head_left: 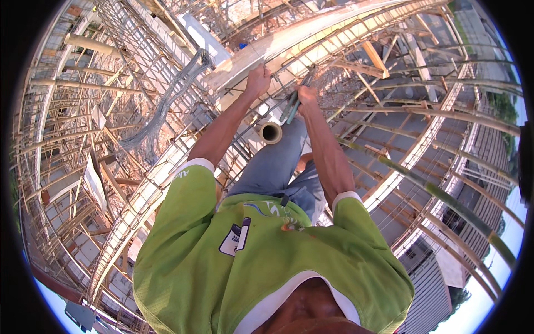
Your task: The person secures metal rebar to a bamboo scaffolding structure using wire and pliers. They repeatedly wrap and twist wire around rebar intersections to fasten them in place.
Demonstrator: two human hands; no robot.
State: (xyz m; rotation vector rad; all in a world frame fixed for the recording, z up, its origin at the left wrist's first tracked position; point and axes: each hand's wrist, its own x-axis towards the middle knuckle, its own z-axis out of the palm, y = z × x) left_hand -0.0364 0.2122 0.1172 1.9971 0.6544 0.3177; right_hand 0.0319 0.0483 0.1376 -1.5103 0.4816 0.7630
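My right hand (307,96) is closed around a pair of pincers (291,109) with green handles; their dark head points away from me, toward the steel bars. To its left, my left hand (258,81) is a closed fist at the rebar cage (283,77); what its fingers grip, if anything, is hidden. A loose bundle of grey tie wire (177,97) hangs over the bars left of that hand. Below both hands, the open end of a bamboo pole (271,132) faces up, close to my leg.
Long rebar cages (142,209) and wooden formwork boards (261,51) run across the site. Bamboo poles (445,200) slant along the right side. Rubble ground (158,103) shows far below through the framework. Corrugated roofing (425,284) lies at the lower right.
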